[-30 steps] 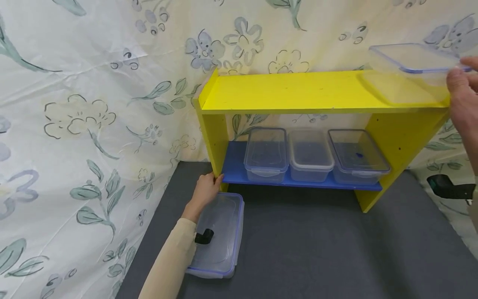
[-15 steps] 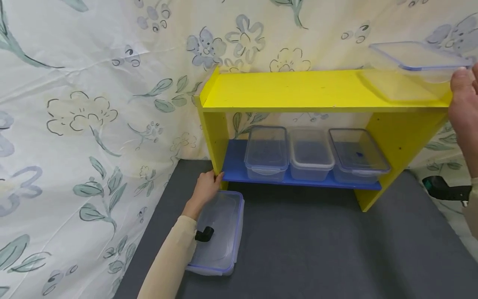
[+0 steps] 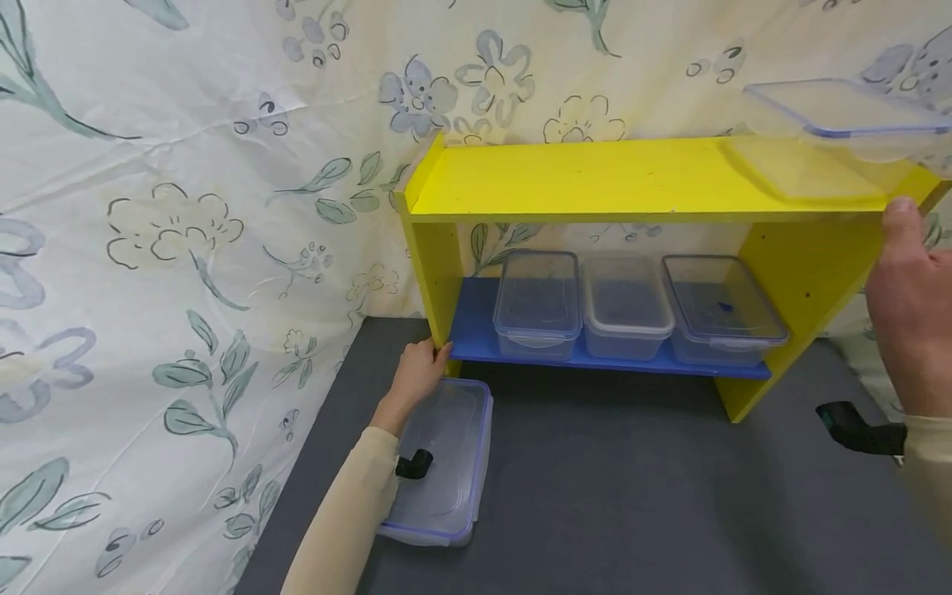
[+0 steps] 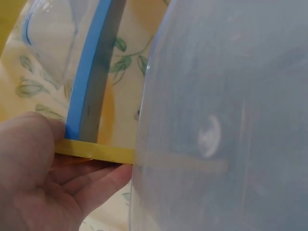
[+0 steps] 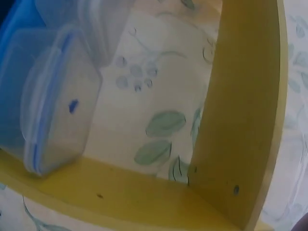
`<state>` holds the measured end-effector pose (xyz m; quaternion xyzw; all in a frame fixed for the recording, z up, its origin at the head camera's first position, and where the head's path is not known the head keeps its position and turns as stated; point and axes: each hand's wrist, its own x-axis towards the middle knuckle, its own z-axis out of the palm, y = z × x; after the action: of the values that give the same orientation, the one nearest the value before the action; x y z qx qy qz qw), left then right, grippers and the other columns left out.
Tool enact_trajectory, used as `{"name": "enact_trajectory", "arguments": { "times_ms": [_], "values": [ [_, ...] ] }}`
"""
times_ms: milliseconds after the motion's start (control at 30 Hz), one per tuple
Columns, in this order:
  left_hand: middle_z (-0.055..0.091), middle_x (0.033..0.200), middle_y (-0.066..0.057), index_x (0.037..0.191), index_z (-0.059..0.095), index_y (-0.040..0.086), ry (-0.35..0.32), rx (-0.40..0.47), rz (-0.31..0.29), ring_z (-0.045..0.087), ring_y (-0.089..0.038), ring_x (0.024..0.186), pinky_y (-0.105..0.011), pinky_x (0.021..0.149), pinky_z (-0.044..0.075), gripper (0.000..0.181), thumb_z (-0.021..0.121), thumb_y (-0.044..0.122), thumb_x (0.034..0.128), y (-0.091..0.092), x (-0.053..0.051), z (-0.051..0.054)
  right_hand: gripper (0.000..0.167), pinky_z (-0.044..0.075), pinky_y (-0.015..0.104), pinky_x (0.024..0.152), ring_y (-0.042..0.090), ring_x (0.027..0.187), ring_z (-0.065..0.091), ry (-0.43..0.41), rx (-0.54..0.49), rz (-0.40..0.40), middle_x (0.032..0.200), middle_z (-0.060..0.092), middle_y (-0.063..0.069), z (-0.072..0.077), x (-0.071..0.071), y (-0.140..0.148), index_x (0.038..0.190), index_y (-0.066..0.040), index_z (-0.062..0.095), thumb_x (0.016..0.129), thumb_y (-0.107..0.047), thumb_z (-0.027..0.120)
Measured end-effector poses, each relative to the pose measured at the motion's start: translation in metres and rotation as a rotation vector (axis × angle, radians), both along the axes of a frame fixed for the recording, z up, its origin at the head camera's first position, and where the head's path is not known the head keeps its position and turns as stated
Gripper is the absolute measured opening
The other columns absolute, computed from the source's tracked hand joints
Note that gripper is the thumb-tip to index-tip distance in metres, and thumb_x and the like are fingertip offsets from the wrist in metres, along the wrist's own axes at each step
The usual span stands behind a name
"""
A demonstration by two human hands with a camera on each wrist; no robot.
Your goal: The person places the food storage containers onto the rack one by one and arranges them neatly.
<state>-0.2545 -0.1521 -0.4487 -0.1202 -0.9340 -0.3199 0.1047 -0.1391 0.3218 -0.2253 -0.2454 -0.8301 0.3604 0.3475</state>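
Observation:
In the head view, my left hand [image 3: 418, 373] grips the front edge of the left side panel [image 3: 435, 281] of a yellow shelf [image 3: 535, 178]. The left wrist view shows the thumb on one side of that panel and fingers on the other. My right hand [image 3: 916, 310] is at the shelf's upper right end, its thumb at the panel edge; its other fingers are mostly out of sight. A clear lidded food container [image 3: 855, 111] with a blue rim sits on the top board, above that hand. Another, larger container [image 3: 445, 463] lies on the table below my left hand.
Three clear lidded containers, left [image 3: 537, 302], middle [image 3: 627, 302] and right [image 3: 723, 310], stand in a row on the blue lower board [image 3: 473, 322]. The shelf stands on a dark grey table [image 3: 610, 496]. Flowered cloth [image 3: 186, 248] hangs behind and to the left.
My right hand has let go of the container on the top board and moved down to the shelf's right end. My left hand keeps its grip on the left panel.

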Motion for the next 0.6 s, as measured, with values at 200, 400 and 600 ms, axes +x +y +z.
{"name": "enact_trajectory", "arguments": {
  "times_ms": [200,400,600],
  "values": [
    [0.042,0.054,-0.002,0.074,0.054,0.007,-0.002,-0.017,0.003,0.040,-0.016,0.042,-0.026,0.041,0.030,0.036,0.052,0.030,0.1012,0.001,-0.002,0.001,0.043,0.030,0.017,0.109,-0.001,0.127,0.040,0.328,0.044,0.157,0.144,0.040,-0.017,-0.027,0.005,-0.025,0.146,-0.027,0.035,0.104,-0.017,0.037],
    [0.042,0.054,-0.002,0.071,0.052,0.008,0.002,-0.026,-0.002,0.040,-0.015,0.042,-0.025,0.041,0.030,0.037,0.051,0.029,0.1015,0.001,-0.003,-0.001,0.030,0.046,0.015,0.092,-0.002,0.101,0.060,0.502,-0.009,0.272,0.125,0.060,-0.010,-0.068,0.007,-0.040,0.130,-0.014,0.055,0.100,-0.011,0.050],
    [0.044,0.054,-0.002,0.072,0.054,0.008,-0.001,-0.028,0.014,0.041,-0.014,0.043,-0.025,0.041,0.031,0.037,0.053,0.031,0.1007,0.000,-0.003,-0.001,0.029,0.048,0.007,0.074,-0.006,0.082,0.065,0.487,-0.060,0.461,0.116,0.068,-0.002,-0.107,0.008,-0.064,0.122,-0.001,0.062,0.093,0.000,0.058]
  ]
}}
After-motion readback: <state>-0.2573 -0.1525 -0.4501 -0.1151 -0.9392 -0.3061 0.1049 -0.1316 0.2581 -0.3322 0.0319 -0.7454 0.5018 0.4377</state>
